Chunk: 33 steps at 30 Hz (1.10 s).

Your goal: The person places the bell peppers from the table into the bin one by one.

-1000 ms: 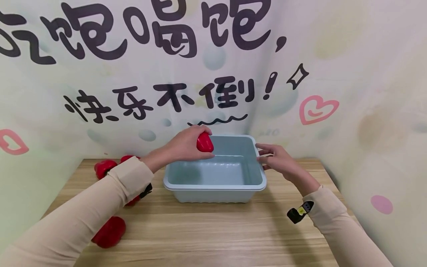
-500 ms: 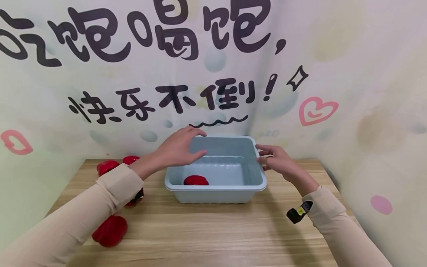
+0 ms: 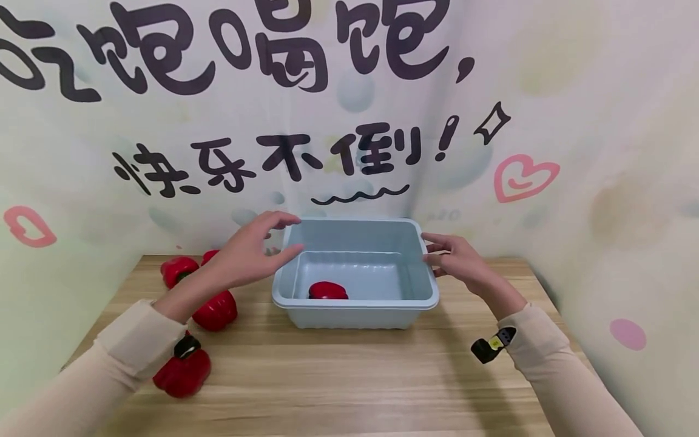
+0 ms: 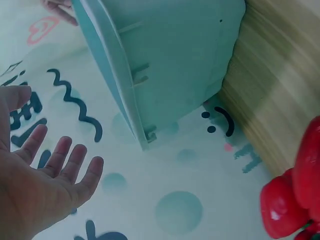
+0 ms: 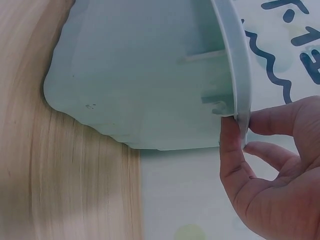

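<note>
A light blue plastic basin (image 3: pixel 352 318) stands on the table against the wall, with one red bell pepper (image 3: pixel 328 291) lying inside near its front left. My left hand (image 3: pixel 248 255) is over the basin's left side, fingers spread and nothing in them; the left wrist view also shows the empty palm (image 4: pixel 45 195). My right hand (image 3: pixel 461 264) pinches the basin's right rim, thumb and fingers on either side of it, as the right wrist view shows. More red bell peppers lie on the left of the table: one at the back (image 3: pixel 179 271), one mid-table (image 3: pixel 216 311), one nearer (image 3: pixel 182 373).
Another pepper (image 3: pixel 209 257) is partly hidden behind my left forearm. The wooden table (image 3: pixel 338 388) ends at a printed wall cloth (image 3: pixel 349 109) just behind the basin. A black wrist camera (image 3: pixel 491 346) hangs at my right cuff.
My left hand has let go of a red bell pepper, which now lies in the basin. Then that hand drew back leftward toward the other peppers. My right hand has stayed on the rim.
</note>
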Tool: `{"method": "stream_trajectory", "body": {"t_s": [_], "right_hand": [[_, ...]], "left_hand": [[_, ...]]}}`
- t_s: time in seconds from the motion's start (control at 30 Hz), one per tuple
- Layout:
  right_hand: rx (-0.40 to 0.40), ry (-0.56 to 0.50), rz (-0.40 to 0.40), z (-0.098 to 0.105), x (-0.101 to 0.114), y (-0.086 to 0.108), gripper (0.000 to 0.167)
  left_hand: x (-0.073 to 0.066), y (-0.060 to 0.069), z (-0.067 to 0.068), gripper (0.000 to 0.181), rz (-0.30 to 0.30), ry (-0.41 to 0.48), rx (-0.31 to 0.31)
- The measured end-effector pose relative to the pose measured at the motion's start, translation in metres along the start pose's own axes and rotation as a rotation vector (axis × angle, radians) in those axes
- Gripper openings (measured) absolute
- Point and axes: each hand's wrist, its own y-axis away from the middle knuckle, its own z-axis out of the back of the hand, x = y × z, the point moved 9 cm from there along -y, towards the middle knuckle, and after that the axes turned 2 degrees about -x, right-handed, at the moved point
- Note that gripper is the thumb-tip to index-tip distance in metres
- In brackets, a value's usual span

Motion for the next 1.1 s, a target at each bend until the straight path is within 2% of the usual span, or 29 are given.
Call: {"method": "stream_trajectory", "body": {"t_s": [0.13,0.37,0.47,0.63,0.97,1.1], "right_hand": [[-0.002,-0.009,-0.004,0.001,-0.001,0.0,0.067],[0.006,-0.02,-0.005,-0.001,-0.001,0.0,0.068],[0.01,-0.018,-0.005,-0.001,0.0,0.0,0.068],[0.003,-0.016,-0.004,0.0,0.002,0.0,0.068],[0.01,-0.013,0.003,-0.003,-0.001,-0.001,0.069],[-0.003,-0.011,0.008,-0.001,0.0,0.0,0.068]], "left_hand": [[0.011,0.019,0.008,0.056,0.039,0.03,-0.044],[0.031,0.062,0.014,0.053,0.055,0.003,-0.126],[0.041,0.079,0.015,0.056,0.101,0.047,-0.138],[0.051,0.097,0.019,0.058,0.164,0.128,-0.162],[0.071,0.138,0.019,0.055,0.212,0.126,-0.23],[0.08,0.155,0.018,0.053,0.222,0.16,-0.273]]}}
